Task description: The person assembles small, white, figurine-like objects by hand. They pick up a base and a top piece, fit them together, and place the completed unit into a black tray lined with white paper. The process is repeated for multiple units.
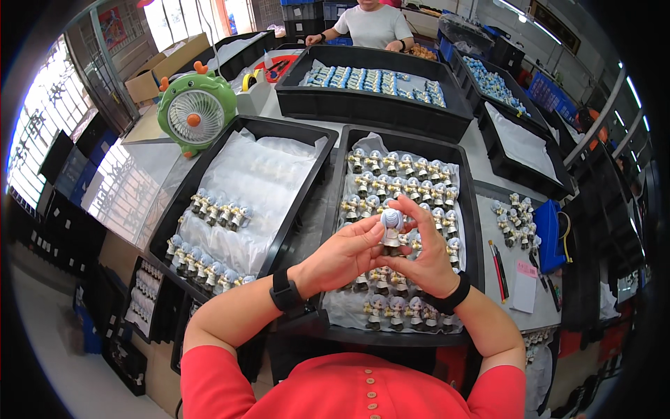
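Note:
Between my two hands is a small figurine (391, 225) with pale lilac-white hair, a white coat and a dark base. It is upright, with the back of its head toward me. My left hand (354, 250) pinches it from the left with thumb and fingers. My right hand (423, 253) curls round it from the right, fingers at its top and lower side. Both hands are above a black tray (474, 230) lined with white paper, which holds rows of similar figurines (395, 307). Part of those rows is hidden under my hands.
To the left, another black tray (307, 183) holds two groups of figurines on white paper. A green fan (196, 112) stands behind it. Blue figurines fill a far tray (377, 115); a person (377, 26) stands beyond. At right lie loose figurines (516, 220), pens (499, 272) and a blue box (550, 237).

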Tool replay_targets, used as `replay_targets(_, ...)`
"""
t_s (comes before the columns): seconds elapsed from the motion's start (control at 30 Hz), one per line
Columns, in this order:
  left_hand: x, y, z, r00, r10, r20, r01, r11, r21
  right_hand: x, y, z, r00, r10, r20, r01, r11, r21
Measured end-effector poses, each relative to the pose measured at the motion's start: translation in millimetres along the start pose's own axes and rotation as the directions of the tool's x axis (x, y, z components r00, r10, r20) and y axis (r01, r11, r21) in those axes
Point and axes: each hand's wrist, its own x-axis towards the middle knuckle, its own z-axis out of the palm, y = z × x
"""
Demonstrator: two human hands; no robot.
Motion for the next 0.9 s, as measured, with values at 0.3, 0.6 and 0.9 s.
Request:
replay_targets(0.3,1,-2,-7,0.999,-0.002,-0.034,0.002,1.000,-0.013,1,2,0,0.996,0.068,0.051,-0.068,0.998,0.005)
replay_targets(0.6,4,-7,-14,0.995,0.071,-0.077,-0.065,0.994,0.082,3,-1,-4,0.998,0.045,0.047,-0.044,0.999,-0.033)
replay_targets(0.9,4,-9,-12,0.967,0.242,-0.081,-0.197,0.911,0.362,0,10,-5,0.974,0.211,0.077,-0.224,0.892,0.392)
